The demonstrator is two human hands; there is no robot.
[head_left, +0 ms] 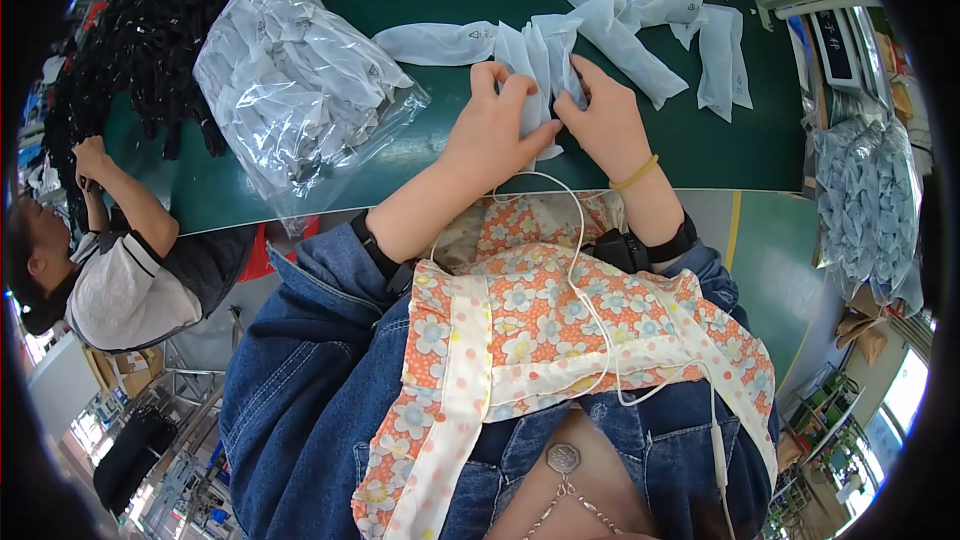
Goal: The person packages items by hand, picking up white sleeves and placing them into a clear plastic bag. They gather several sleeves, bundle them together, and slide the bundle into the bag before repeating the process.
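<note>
My left hand (498,122) and my right hand (604,118) are closed on a small bunch of pale, translucent plastic pouches (537,52) near the front edge of the green table (440,95). The left fingers curl over the bunch's left side, thumb pressed against its lower end. On the other side, the right thumb and fingers pinch its edge. A single flat pouch (437,43) lies just left of the bunch. More long pouches (630,50) lie loosely beyond and to the right of my right hand. What each pouch contains cannot be made out.
A large clear bag (300,90) full of pale pouches stands left of my hands. Behind it is a heap of black cords or straps (150,30). A co-worker (125,270) sits at the left. Another filled bag (868,200) hangs at the right, below a scale-like device (835,45).
</note>
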